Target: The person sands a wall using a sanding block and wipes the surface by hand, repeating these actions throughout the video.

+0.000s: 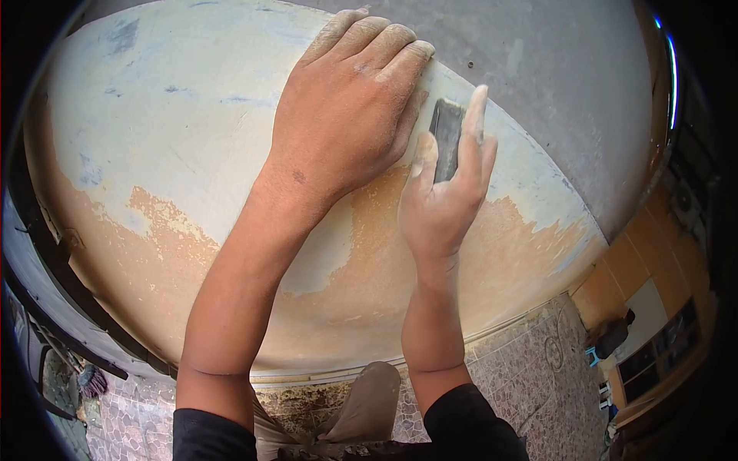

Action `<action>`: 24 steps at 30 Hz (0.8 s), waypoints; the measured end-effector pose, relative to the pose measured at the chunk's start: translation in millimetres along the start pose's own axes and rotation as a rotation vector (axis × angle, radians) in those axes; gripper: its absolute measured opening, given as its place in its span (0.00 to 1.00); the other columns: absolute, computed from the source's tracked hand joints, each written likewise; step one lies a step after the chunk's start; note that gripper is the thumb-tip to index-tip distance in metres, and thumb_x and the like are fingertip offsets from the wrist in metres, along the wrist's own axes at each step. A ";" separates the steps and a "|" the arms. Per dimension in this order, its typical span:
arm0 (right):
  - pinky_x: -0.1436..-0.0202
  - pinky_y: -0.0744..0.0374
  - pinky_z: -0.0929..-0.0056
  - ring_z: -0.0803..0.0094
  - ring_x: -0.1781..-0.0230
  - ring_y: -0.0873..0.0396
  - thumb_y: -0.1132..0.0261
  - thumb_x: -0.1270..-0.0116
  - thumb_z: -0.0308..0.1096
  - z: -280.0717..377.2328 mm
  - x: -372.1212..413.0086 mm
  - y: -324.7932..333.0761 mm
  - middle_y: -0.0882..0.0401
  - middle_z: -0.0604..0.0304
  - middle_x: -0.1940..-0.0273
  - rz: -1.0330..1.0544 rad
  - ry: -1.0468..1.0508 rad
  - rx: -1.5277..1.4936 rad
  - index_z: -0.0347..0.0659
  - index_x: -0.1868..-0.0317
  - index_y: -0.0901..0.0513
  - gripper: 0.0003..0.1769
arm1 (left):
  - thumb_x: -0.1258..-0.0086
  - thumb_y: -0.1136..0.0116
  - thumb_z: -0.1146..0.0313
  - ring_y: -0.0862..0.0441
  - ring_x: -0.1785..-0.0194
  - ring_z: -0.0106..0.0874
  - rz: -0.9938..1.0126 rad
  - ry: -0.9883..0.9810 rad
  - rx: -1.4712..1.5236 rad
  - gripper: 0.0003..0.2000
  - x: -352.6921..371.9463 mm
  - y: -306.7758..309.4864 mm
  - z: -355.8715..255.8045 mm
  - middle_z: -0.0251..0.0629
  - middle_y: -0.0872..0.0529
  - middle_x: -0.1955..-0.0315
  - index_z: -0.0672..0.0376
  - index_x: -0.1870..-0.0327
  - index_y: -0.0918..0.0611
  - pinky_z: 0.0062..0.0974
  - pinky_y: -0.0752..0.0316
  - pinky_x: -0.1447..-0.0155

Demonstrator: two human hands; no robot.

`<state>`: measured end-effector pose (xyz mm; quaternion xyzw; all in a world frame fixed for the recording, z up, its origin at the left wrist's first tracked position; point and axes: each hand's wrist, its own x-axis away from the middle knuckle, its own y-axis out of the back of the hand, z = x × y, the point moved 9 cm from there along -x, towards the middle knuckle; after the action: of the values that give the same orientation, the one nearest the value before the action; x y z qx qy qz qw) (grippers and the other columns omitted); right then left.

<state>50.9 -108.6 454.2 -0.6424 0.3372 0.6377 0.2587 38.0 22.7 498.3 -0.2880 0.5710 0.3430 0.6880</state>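
My right hand [448, 203] grips a dark grey sanding block [448, 137], with the thumb on one side and the fingers on the other. The block sits on a large curved panel [207, 100], whose pale coating is worn through to tan patches. To its left, my left hand [350, 107] lies palm down on the panel, its dusty fingers reaching forward near the panel's far edge. No object shows in the left hand; its palm and fingertip undersides are hidden. Pale dust coats the fingers of both hands.
A grey surface [553, 69] borders the panel's far edge. Below is a stone-patterned floor [530, 376], with my knee [369, 399] close to the panel's near edge. A person [615, 334] is at the right, by a yellow wall. A brush-like item [92, 382] lies at lower left.
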 end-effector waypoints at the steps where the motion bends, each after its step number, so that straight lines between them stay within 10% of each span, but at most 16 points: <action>1: 0.57 0.23 0.64 0.60 0.59 0.27 0.37 0.32 0.20 1.5 -11.2 -1.2 0.29 0.49 0.56 -0.007 0.000 -0.025 0.25 0.23 0.37 0.37 | 0.30 0.42 0.69 0.20 0.40 0.42 -0.002 0.004 -0.003 0.15 0.3 0.4 0.4 0.47 0.16 0.49 0.69 0.46 0.19 0.43 0.31 0.28; 10: 0.58 0.23 0.62 0.58 0.59 0.27 0.36 0.30 0.22 -10.2 103.4 3.1 0.30 0.48 0.56 0.017 -0.055 0.116 0.24 0.23 0.38 0.37 | 0.30 0.41 0.69 0.17 0.41 0.37 -0.121 0.025 -0.095 0.12 7.7 -6.7 5.3 0.38 0.12 0.51 0.60 0.50 0.13 0.39 0.30 0.26; 18: 0.57 0.22 0.62 0.57 0.60 0.26 0.38 0.29 0.22 0.7 -16.2 1.7 0.27 0.46 0.55 -0.020 0.007 -0.019 0.25 0.22 0.40 0.37 | 0.30 0.43 0.69 0.20 0.40 0.41 -0.003 -0.001 -0.015 0.15 1.0 0.5 0.2 0.46 0.16 0.50 0.68 0.46 0.18 0.43 0.31 0.28; 24: 0.57 0.22 0.62 0.57 0.60 0.26 0.38 0.28 0.23 -11.8 94.3 3.4 0.26 0.45 0.53 -0.030 0.002 0.099 0.25 0.22 0.41 0.37 | 0.28 0.43 0.68 0.20 0.40 0.41 0.031 0.032 -0.067 0.14 -2.3 5.4 -5.9 0.46 0.16 0.50 0.68 0.47 0.18 0.44 0.32 0.27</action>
<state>52.1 -129.5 361.4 -0.6344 0.3588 0.6157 0.2994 30.0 20.9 499.4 -0.3074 0.5746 0.3677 0.6634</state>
